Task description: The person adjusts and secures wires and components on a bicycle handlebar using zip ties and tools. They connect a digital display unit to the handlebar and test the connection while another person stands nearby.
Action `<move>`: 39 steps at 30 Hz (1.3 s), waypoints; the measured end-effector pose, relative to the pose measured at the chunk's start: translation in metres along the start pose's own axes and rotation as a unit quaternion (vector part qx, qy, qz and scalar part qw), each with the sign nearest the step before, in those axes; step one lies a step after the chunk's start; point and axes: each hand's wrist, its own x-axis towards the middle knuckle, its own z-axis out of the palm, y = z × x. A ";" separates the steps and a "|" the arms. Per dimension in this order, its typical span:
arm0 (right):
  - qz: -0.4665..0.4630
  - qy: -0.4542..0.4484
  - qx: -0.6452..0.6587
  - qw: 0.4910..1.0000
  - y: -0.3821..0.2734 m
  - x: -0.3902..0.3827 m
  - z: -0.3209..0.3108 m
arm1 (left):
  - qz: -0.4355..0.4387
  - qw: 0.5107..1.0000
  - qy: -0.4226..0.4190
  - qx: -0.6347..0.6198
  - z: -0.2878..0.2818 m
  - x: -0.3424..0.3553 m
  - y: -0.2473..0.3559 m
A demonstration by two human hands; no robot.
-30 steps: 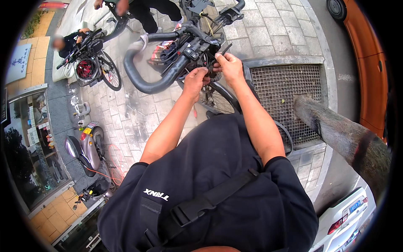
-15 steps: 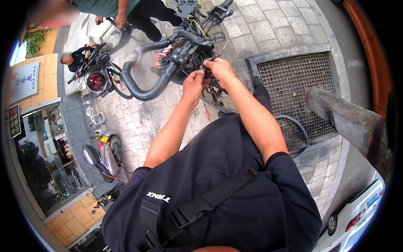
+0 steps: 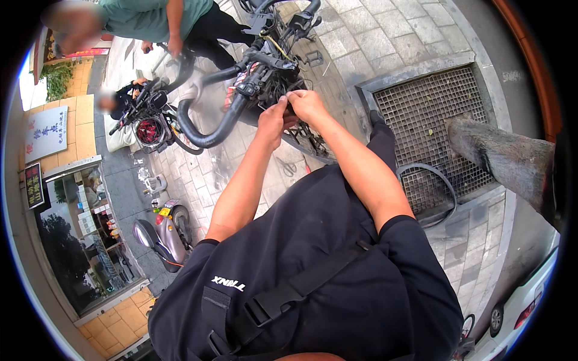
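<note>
The dark cables (image 3: 278,87) hang in a tangle below the handlebar (image 3: 260,65) of a bicycle that stands on the pavement (image 3: 385,33), just beyond the fingers of both hands. The left hand (image 3: 272,124) comes in from the near side, its thumb and forefinger close together, pointing up into the lower end of the tangle. The right hand (image 3: 308,108) meets it there, knuckles up and fingers curled, with the tips of the two hands touching or nearly so. How tightly either pair of fingers closes, and whether they pinch a cable or only touch one, I cannot tell: the spot is small, dark and partly covered by the hands themselves.

A U-shaped black bar (image 3: 208,139) swings out left of the hands. The spoked wheel (image 3: 307,143) shows below them, partly hidden by the right forearm. On the pavement nearby lies a small looped item, too small to make out. Right of the wearer, a metal grate (image 3: 421,96) is framed in stone near the road edge of the pavement, with a black hoop (image 3: 445,178) over its near left corner. The white car (image 3: 524,307) is cut off at lower right.
</note>
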 end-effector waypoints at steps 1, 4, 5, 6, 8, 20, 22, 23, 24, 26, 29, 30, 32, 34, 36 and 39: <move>0.033 -0.026 0.069 0.997 0.000 -0.001 -0.001 | -0.010 1.000 0.000 0.004 0.000 0.002 0.002; 0.087 -0.080 0.115 0.986 -0.007 -0.002 -0.011 | -0.061 0.997 -0.039 -0.041 -0.002 0.006 0.007; 0.100 -0.094 0.114 0.984 -0.010 -0.003 -0.013 | -0.072 0.994 -0.057 -0.053 -0.005 0.006 0.007; 0.114 -0.106 0.112 0.981 -0.012 -0.003 -0.016 | -0.083 0.992 -0.076 -0.064 -0.005 0.005 0.010; 0.129 -0.134 0.103 0.977 -0.012 -0.001 -0.021 | -0.094 0.987 -0.098 -0.082 -0.009 0.007 0.007; 0.047 -0.077 0.050 0.995 0.006 0.005 -0.018 | -0.064 0.988 -0.102 -0.101 -0.017 0.017 -0.006; 0.046 -0.054 0.011 0.997 0.001 0.008 -0.011 | -0.038 0.993 -0.096 -0.058 -0.019 0.020 -0.006; 0.042 -0.060 0.001 0.997 0.001 0.007 -0.011 | -0.041 0.994 -0.090 -0.053 -0.020 0.020 -0.008; 0.037 -0.064 -0.009 0.997 0.001 0.008 -0.011 | -0.043 0.994 -0.085 -0.046 -0.018 0.020 -0.006; 0.042 -0.100 -0.011 0.994 -0.002 0.009 -0.016 | -0.039 0.995 -0.068 -0.057 -0.014 0.015 -0.002; 0.079 -0.172 0.003 0.982 -0.006 0.006 -0.031 | -0.017 0.995 -0.035 -0.096 -0.005 0.001 -0.003; 0.082 -0.176 0.022 0.981 -0.009 0.002 -0.032 | 0.000 0.995 -0.019 -0.098 -0.003 -0.004 -0.004; 0.087 -0.183 0.061 0.977 -0.015 -0.007 -0.033 | 0.067 0.992 -0.006 -0.110 0.005 -0.013 -0.015; 0.082 -0.137 0.146 0.976 -0.005 -0.010 -0.034 | 0.172 0.977 -0.011 -0.128 0.014 -0.026 -0.027; 0.094 -0.113 0.180 0.973 0.002 -0.010 -0.033 | 0.269 0.962 -0.016 0.034 0.005 -0.020 -0.047; 0.085 -0.090 0.123 0.985 -0.009 -0.021 -0.036 | 0.361 0.901 -0.012 0.242 0.015 -0.026 -0.049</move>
